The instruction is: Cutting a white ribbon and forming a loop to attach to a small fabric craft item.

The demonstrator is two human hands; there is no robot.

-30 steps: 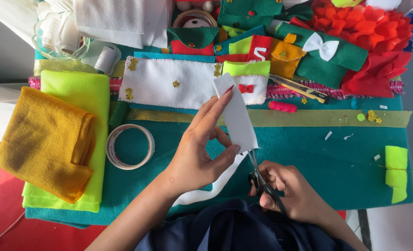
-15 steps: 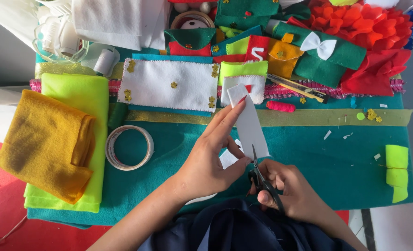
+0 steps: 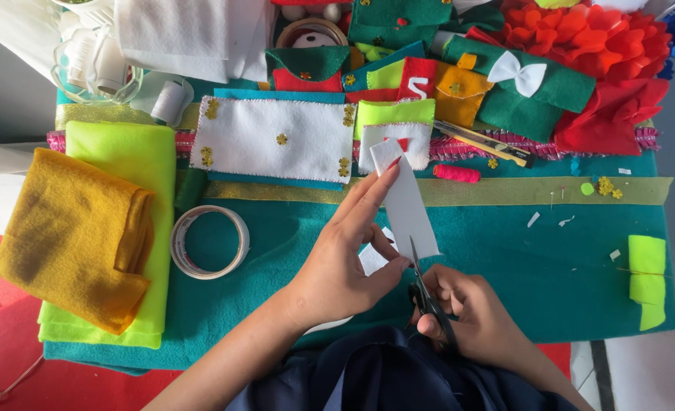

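I observed the left hand (image 3: 337, 266) pinching a narrow white felt strip (image 3: 404, 199) between thumb and fingers, with the strip held upright above the teal felt sheet (image 3: 505, 259) that covered the work surface; the right hand (image 3: 470, 320) was clenched through the handles of a pair of black-handled scissors (image 3: 427, 293), whose blades pointed toward the far side and met the strip's near edge; whether the blades had closed on the felt I could not tell. A small white felt offcut (image 3: 371, 260) lay on the teal sheet just behind the left thumb. To the left sat a roll of clear adhesive tape (image 3: 209, 242); further left lay a folded mustard-yellow felt piece (image 3: 71, 236) on top of a folded lime-green felt piece (image 3: 136, 164). On the far side lay a white rectangular felt panel with gold sequins (image 3: 276, 141); a pink thread spool (image 3: 457, 173) rested to the right of the strip.
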